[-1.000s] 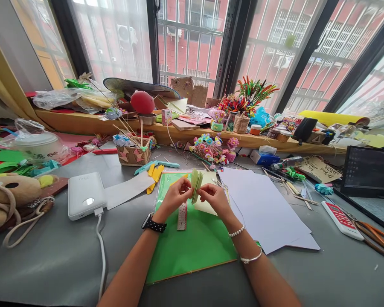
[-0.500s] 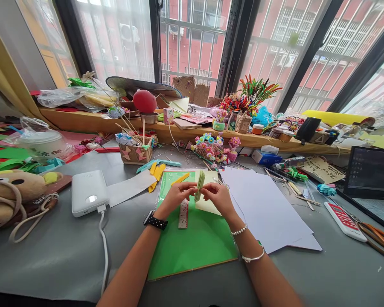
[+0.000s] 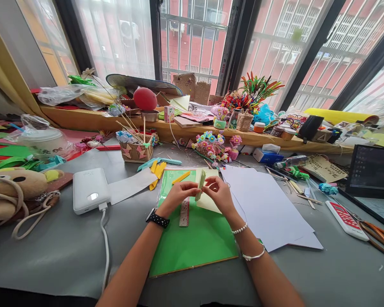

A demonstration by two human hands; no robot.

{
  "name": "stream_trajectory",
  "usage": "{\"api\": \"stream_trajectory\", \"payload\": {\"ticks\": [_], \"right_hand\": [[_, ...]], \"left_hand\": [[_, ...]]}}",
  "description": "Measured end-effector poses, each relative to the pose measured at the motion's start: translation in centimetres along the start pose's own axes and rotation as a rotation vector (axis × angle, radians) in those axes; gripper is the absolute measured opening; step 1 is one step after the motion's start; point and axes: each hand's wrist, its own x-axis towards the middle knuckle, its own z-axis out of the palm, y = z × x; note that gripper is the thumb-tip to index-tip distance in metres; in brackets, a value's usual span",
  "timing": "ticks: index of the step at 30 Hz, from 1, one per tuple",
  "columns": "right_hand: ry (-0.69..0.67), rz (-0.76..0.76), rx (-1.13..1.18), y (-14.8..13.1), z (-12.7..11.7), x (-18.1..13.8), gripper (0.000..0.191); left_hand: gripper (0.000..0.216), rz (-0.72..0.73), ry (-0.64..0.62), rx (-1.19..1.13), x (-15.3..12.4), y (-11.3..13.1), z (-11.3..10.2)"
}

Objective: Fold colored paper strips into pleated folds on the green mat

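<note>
Both my hands pinch a small pale-green folded paper piece (image 3: 200,184) held upright on its edge above a green sheet (image 3: 192,238). My left hand (image 3: 178,195), with a black watch at the wrist, grips it from the left. My right hand (image 3: 219,194), with bead bracelets, grips it from the right. Under the hands lie a pale yellow paper (image 3: 208,204) and a short ruler (image 3: 184,212).
A white power bank (image 3: 89,190) with its cable lies to the left, white paper sheets (image 3: 269,209) to the right. Yellow strips (image 3: 156,171), a small craft box (image 3: 136,151), paper flowers (image 3: 213,145), a plush toy (image 3: 9,187), a calculator (image 3: 347,219), scissors (image 3: 379,238) and a laptop (image 3: 373,172) crowd the table.
The folded piece has narrowed between my fingers and my hands have drawn slightly closer together; the view has shifted a little.
</note>
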Motion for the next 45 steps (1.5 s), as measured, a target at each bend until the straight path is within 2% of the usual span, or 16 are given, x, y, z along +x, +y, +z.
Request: {"api": "stream_trajectory", "payload": {"ticks": [5, 12, 17, 21, 28, 34, 40, 45], "right_hand": [[-0.057, -0.052, 0.011, 0.1, 0.2, -0.1, 0.017], [-0.079, 0.018, 0.071, 0.2, 0.4, -0.1, 0.014], [-0.118, 0.017, 0.108, 0.2, 0.0, 0.1, 0.016], [-0.205, 0.040, 0.189, -0.3, -0.7, 0.2, 0.020], [-0.319, 0.050, 0.369, -0.9, -1.1, 0.2, 0.024], [-0.273, 0.052, 0.416, -0.2, -0.5, 0.2, 0.015], [-0.234, 0.063, 0.367, -0.4, -0.1, 0.1, 0.017], [-0.237, 0.054, 0.408, -0.4, -0.3, 0.1, 0.020]], "left_hand": [[0.028, 0.003, -0.049, 0.000, 0.0, 0.1, 0.1], [0.025, -0.014, -0.145, -0.031, -0.3, 0.3, 0.3], [0.022, 0.024, -0.146, 0.006, -0.4, 0.5, 0.4], [0.023, 0.033, -0.156, 0.000, -0.5, 0.7, 0.3], [0.028, -0.133, -0.376, -0.190, -0.8, 0.7, 0.1], [0.026, -0.167, -0.432, -0.222, -0.7, 0.5, 0.0], [0.029, -0.127, -0.395, -0.160, -0.5, -0.1, 0.3], [0.029, -0.154, -0.420, -0.156, -0.4, -0.2, 0.2]]}}
